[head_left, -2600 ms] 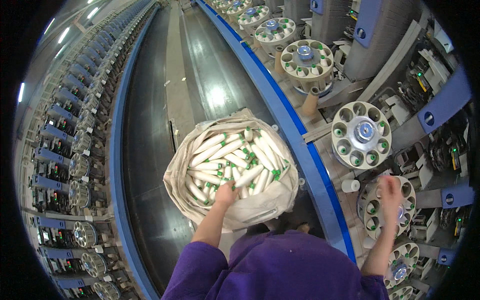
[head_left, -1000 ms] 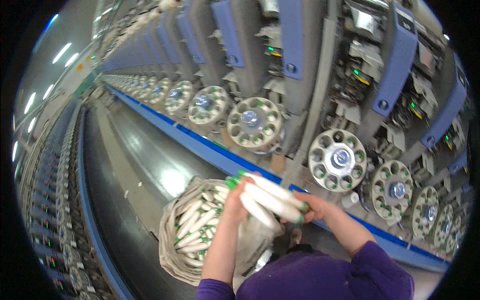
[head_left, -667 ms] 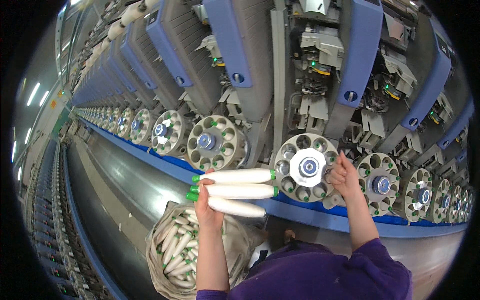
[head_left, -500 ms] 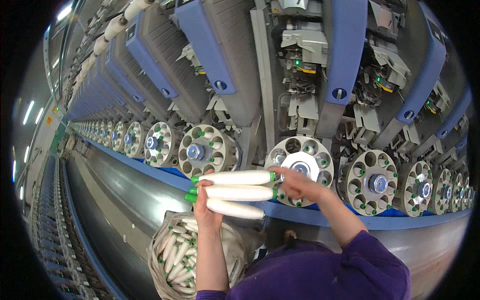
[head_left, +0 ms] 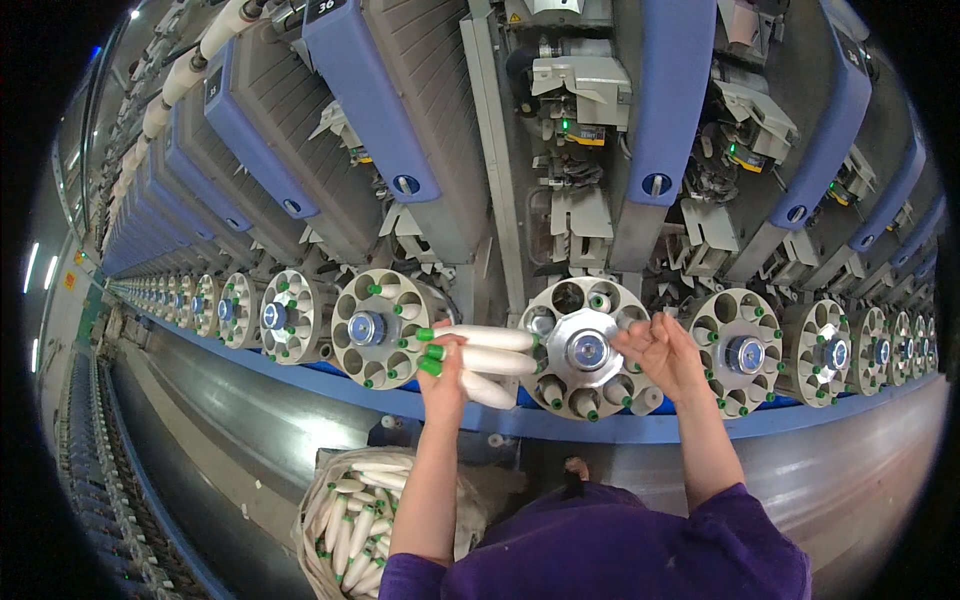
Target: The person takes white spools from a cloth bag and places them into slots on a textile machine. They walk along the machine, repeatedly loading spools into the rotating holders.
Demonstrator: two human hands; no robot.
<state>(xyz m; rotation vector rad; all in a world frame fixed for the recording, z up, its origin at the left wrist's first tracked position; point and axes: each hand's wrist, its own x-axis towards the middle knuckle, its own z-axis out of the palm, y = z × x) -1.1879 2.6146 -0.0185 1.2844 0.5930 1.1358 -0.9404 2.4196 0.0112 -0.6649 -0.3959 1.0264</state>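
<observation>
The left hand [head_left: 445,372] is gripping 3 white bobbins [head_left: 488,360] with green ends, fanned sideways so each can be drawn singly. The right hand [head_left: 665,352] is resting with fingers curled on the rim of the round magazine [head_left: 588,350] between both hands, holding nothing. A sack of bobbins [head_left: 352,520] is sitting below the left forearm.

The right hand [head_left: 665,352] has left the bobbins [head_left: 480,358] and, seemingly, touches the round magazine [head_left: 588,350].
</observation>
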